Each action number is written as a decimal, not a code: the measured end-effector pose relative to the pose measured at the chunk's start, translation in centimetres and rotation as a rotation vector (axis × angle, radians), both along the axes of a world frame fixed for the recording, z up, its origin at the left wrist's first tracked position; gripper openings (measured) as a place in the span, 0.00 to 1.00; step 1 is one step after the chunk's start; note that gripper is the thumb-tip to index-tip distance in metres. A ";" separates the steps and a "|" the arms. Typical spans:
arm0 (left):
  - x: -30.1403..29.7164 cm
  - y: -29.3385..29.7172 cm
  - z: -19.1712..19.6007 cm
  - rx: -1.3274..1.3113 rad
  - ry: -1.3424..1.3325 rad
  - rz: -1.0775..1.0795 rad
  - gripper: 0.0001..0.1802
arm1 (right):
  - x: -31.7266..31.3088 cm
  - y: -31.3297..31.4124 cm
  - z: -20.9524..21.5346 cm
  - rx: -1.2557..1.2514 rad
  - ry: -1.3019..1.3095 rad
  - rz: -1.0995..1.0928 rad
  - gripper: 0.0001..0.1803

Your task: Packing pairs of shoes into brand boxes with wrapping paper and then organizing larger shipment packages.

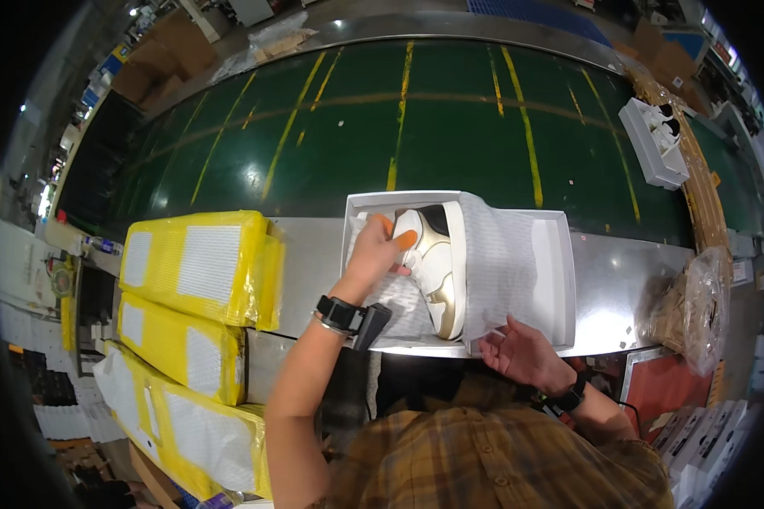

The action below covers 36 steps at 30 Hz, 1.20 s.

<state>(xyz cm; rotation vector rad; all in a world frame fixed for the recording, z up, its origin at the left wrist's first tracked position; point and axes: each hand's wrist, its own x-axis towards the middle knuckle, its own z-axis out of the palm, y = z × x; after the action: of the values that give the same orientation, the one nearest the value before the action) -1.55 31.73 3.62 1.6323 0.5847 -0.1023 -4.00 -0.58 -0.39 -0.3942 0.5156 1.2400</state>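
Note:
A white sneaker (438, 280) with gold and black parts lies on its side in an open white shoebox (560, 280). My left hand (380, 253), with orange covers on two fingertips, is closed on the shoe's upper side. Thin white tissue paper (502, 263) lines the box and spreads over its right part; more of it lies under the shoe. At the box's near edge, the curled fingers of my right hand (522, 352) pinch the lower edge of the paper.
Yellow-taped, wrapped bundles (191, 263) are stacked on the left. Beyond the metal ledge (611, 297) runs a green conveyor belt (348, 127) with yellow lines. Another white box with shoes (656, 140) sits at the far right, near crumpled clear plastic (700, 314).

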 end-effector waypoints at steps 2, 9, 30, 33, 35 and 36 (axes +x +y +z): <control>0.4 -0.2 0.9 -0.035 -0.019 -0.038 0.17 | 0.4 -0.5 -0.3 0.091 -0.024 -0.129 0.15; 0.9 -2.4 -0.9 0.990 -0.097 -0.288 0.19 | 0.7 1.2 2.0 -0.349 -0.490 -0.302 0.06; -4.4 2.3 0.9 1.307 -0.370 -0.627 0.47 | 3.2 6.0 3.3 -0.727 -1.572 -0.059 0.08; -6.1 1.4 3.1 1.191 -0.400 -0.692 0.47 | 4.1 3.0 -0.9 -0.778 -1.294 0.196 0.18; -8.4 0.9 2.3 1.087 -0.453 -0.753 0.45 | 4.1 4.3 -1.9 -0.709 -1.284 0.291 0.21; -9.7 1.1 0.8 1.100 -0.417 -0.741 0.43 | 4.0 5.2 -1.4 -0.732 -1.351 0.405 0.21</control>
<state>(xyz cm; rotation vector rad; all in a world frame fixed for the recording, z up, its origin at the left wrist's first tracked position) -11.29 32.82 4.38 2.7743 -0.4239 0.0373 -0.04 4.61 -1.75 -1.8438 -0.3441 0.8423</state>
